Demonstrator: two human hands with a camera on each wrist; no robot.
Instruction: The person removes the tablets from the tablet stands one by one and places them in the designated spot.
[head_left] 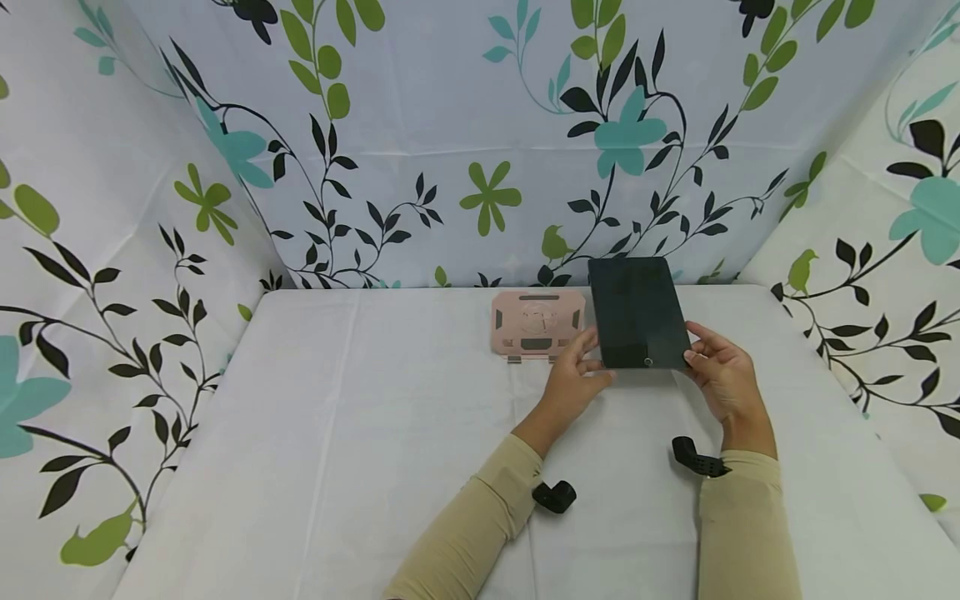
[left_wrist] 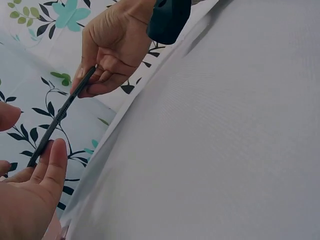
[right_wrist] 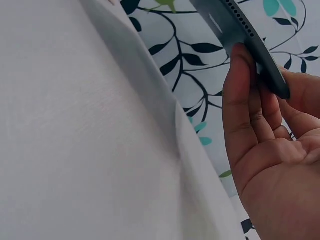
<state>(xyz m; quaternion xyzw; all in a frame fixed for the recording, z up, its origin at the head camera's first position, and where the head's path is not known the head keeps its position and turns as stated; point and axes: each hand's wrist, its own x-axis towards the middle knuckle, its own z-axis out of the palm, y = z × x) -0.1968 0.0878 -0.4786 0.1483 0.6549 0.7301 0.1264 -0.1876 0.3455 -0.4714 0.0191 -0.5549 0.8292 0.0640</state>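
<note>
A dark tablet [head_left: 639,312] is held up at a tilt above the table, its small round button at the lower edge. My right hand [head_left: 723,375] pinches its lower right corner, thumb in front. My left hand [head_left: 566,379] holds the lower left corner, with fingers on both sides of the tablet's thin edge [left_wrist: 60,115] in the left wrist view. A row of small holes shows along the tablet's edge [right_wrist: 240,20] in the right wrist view. Just left of the tablet, a pink tablet case [head_left: 537,323] lies on the table.
A white cloth covers the table [head_left: 375,433]. Leaf-patterned curtains [head_left: 487,125] hang behind it and at both sides. Black wrist cameras [head_left: 553,497] are strapped to both wrists over beige sleeves.
</note>
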